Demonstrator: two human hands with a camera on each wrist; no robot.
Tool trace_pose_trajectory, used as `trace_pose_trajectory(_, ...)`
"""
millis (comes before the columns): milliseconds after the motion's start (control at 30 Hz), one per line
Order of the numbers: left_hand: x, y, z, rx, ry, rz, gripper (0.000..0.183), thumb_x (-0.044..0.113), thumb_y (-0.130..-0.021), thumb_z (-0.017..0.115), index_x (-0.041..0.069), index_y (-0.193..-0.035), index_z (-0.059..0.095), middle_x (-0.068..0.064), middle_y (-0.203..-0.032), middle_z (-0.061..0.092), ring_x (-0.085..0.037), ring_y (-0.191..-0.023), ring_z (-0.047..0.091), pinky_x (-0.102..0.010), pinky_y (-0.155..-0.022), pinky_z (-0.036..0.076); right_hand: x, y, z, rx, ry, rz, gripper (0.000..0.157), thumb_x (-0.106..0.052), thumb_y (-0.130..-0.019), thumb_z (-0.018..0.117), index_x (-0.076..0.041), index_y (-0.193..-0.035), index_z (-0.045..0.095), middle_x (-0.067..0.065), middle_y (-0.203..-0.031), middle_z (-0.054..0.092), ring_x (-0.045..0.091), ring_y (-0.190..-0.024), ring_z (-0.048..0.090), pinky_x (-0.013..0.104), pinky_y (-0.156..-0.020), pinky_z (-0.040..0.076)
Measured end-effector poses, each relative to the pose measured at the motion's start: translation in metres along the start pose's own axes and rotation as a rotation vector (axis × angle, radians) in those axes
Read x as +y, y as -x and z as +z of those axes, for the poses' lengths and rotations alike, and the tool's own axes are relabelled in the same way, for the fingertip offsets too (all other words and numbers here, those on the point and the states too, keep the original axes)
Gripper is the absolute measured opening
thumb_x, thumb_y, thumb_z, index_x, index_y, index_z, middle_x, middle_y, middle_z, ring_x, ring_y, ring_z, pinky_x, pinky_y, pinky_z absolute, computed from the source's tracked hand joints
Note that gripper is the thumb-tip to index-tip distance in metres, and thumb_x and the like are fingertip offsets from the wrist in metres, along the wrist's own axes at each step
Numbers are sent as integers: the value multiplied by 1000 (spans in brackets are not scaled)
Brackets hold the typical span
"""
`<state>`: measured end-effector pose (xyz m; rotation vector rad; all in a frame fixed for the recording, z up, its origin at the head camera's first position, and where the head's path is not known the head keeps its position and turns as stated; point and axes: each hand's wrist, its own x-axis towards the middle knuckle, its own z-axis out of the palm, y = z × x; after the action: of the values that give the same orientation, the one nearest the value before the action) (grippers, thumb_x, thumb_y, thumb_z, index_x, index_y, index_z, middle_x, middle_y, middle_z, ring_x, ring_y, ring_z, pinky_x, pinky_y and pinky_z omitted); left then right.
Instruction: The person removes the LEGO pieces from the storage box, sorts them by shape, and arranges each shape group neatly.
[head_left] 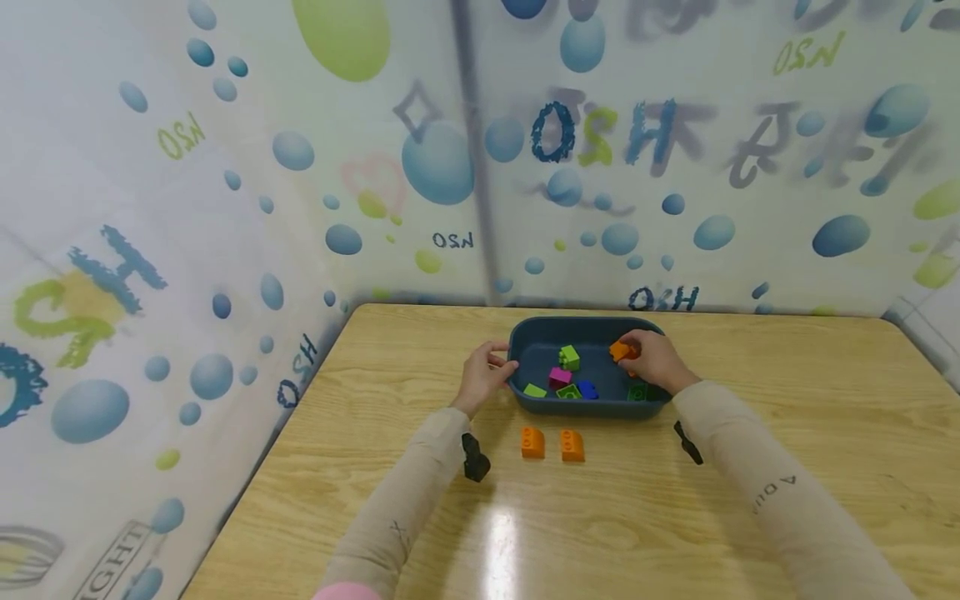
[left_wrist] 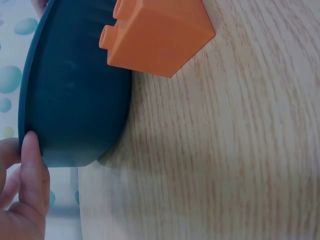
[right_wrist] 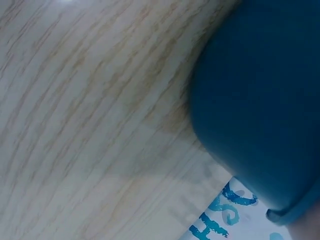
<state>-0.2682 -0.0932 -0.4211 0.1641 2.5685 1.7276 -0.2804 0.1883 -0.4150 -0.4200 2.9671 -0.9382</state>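
Observation:
A dark blue bin [head_left: 592,407] stands on the table with several toy bricks inside. My left hand [head_left: 482,375] grips its left end, and in the left wrist view the fingers [left_wrist: 32,175] pinch the rim. Over the right part of the bin, my right hand [head_left: 654,360] pinches an orange brick [head_left: 619,351]. A bit more orange shows just under those fingers, partly hidden. Two orange bricks, a left one [head_left: 532,443] and a right one [head_left: 572,446], sit side by side on the table before the bin. The right wrist view shows mostly the bin's outer wall [right_wrist: 260,100].
Inside the bin lie a lime green brick [head_left: 570,357], a magenta brick [head_left: 559,378], a blue piece [head_left: 588,390], a dark green brick [head_left: 637,392] and other green pieces. The wooden table [head_left: 787,367] meets a patterned wall [head_left: 525,250] behind the bin.

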Motion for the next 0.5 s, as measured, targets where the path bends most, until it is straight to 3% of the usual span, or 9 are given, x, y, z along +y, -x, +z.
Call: trace_pose_trajectory(500, 1, 1, 0, 6, -8, 3, 35, 5, -83, 61, -4, -116, 52, -14, -80, 55, -26, -61, 58, -45, -60, 53, -1, -4, 6, -58, 31, 82, 43, -3, -79, 63, 14, -115, 49, 30, -114, 49, 40, -100, 49, 49, -88, 42)
